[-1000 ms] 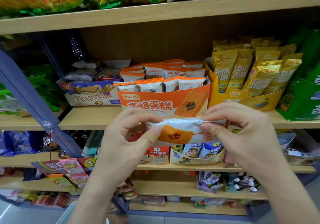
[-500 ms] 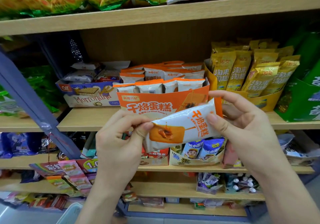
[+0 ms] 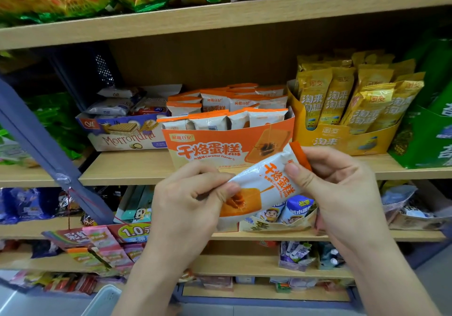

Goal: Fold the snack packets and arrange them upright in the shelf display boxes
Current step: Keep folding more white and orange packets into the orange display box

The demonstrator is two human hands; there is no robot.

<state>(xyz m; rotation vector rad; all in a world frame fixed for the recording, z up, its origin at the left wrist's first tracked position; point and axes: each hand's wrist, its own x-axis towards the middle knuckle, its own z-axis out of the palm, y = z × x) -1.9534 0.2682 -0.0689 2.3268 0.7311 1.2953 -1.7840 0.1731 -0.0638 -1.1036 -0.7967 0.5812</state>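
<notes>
A white and orange cake packet point(image 3: 265, 183) is held slanted in front of the shelf, its orange end up and to the right. My left hand point(image 3: 188, 205) pinches its lower left end. My right hand point(image 3: 342, 193) grips its upper right end, thumb on the printed face. Just behind stands the orange display box point(image 3: 210, 149) on the middle shelf, with several matching packets point(image 3: 220, 119) upright inside it in rows.
A purple wafer box point(image 3: 122, 134) sits left of the orange box, a yellow display box point(image 3: 342, 139) with tall gold packets to its right, green packs beyond. A slanted blue-grey brace point(image 3: 44, 149) crosses the left. Lower shelves hold more snacks; a white basket point(image 3: 102, 301) is below.
The packet went from folded flat and level between both hands to unfolded and tilted, its right end raised. Both hands rose slightly toward the orange box.
</notes>
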